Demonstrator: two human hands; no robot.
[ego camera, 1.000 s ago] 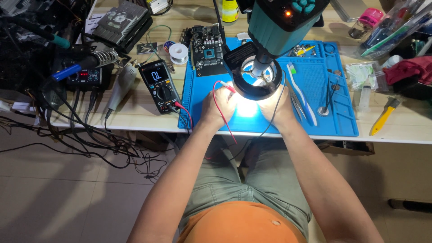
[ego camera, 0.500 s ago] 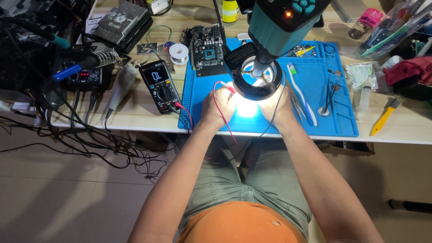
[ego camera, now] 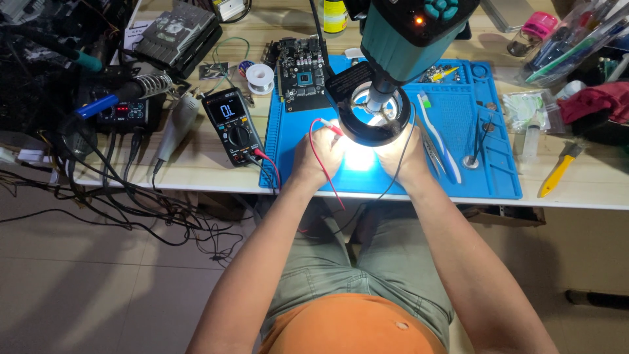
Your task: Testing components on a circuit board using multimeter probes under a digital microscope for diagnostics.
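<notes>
Red test probe (ego camera: 325,126), thin, light and stiff with a limp trailing lead, looks best held pen-like along its shaft; the left hand (ego camera: 319,155) pinches it under the microscope's ring light (ego camera: 373,115). Whether the right hand (ego camera: 405,157) is closed, I cannot tell; it rests on the blue mat (ego camera: 458,177), just beside the glare.

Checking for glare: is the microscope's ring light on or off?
On. The ring light throws a bright white patch on the blue mat between both hands.

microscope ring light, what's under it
Under the ring light lies the blue mat, glaring white. The left hand holds a red probe there; the right hand sits opposite. The glare hides whatever is being probed.
</notes>
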